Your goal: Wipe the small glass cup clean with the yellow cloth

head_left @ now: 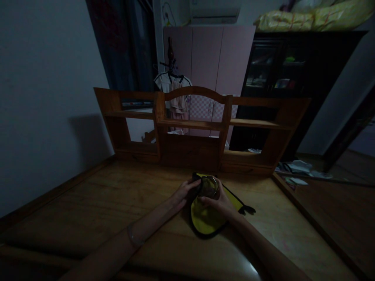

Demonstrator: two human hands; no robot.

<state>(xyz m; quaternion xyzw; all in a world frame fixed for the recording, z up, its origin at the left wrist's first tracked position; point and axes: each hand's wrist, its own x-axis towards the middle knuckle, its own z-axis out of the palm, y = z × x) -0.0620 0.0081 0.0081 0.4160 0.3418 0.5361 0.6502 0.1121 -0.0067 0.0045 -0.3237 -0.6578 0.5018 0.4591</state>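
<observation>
A yellow-green cloth [205, 223] with black edging lies on the wooden desktop, and a small black strap [249, 210] sticks out at its right end. On top of the cloth is a clear glass [208, 188], tilted, its round rim showing. My right hand [222, 202] is wrapped round the glass from the right, thumb across its near side. From the left, my left hand [185, 192] grips the folded black-edged part of the cloth beside the glass. Its fingertips are partly hidden by the fold. The room is dim and fine detail is hard to make out.
A wooden shelf unit [191, 124] rises along the desk's far edge. A white wall [52, 97] borders the left side. Behind stand a pink wardrobe [205, 54], hanging clothes [175, 88] and a dark cabinet [293, 58]. Papers [299, 168] lie beyond the right edge.
</observation>
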